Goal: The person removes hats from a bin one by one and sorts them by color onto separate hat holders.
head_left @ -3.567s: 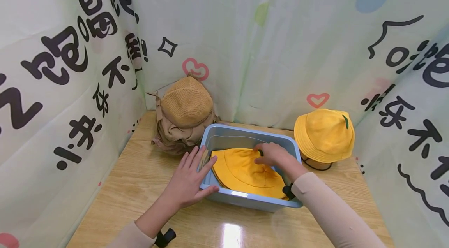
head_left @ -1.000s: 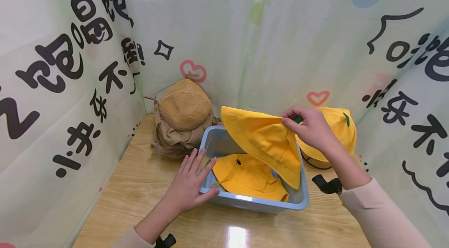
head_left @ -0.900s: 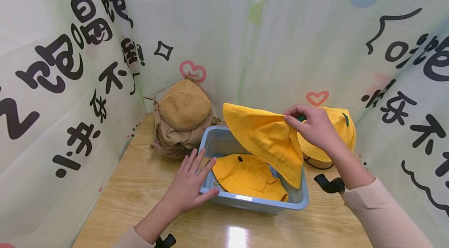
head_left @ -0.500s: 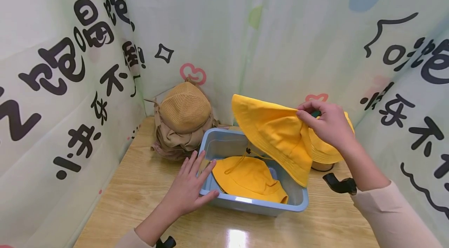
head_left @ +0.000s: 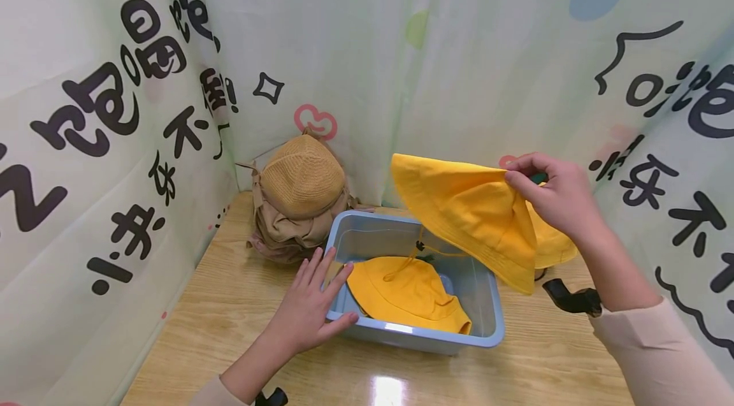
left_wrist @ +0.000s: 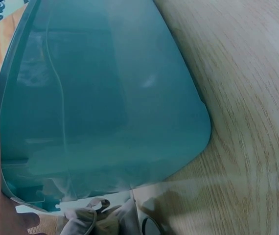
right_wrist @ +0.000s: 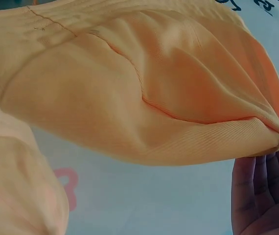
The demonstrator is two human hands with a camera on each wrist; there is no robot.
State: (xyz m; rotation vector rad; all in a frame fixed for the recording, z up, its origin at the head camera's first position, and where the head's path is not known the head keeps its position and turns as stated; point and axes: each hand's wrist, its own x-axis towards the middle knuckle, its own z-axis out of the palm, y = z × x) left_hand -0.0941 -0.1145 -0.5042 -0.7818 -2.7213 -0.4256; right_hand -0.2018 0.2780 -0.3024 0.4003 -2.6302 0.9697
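Note:
My right hand (head_left: 559,192) pinches the crown of a yellow bucket hat (head_left: 464,208), next to its green leaf tab. The hat hangs folded over the right end of a pale blue bin (head_left: 497,304), its cord and black toggle dangling inside. In the right wrist view, fingers and thumb meet at a corner of the yellow cloth (right_wrist: 129,98). Another yellow bucket hat (head_left: 407,291) lies flat in the bin. My left hand (head_left: 309,304) rests with spread, straight fingers over the bin's left end. The left wrist view shows mostly the bin's outer wall (left_wrist: 105,98).
At the back left, a straw hat (head_left: 304,176) sits on a pile of beige cloth hats (head_left: 287,227). Another yellow hat (head_left: 553,243) stands at the back right, mostly hidden behind the held one. Printed curtains (head_left: 355,30) enclose the wooden table (head_left: 212,304).
The right hand reached into the bin, took the upper yellow hat by its crown, and lifted it up and rightward, uncovering the lower one. The left hand has stayed on the bin.

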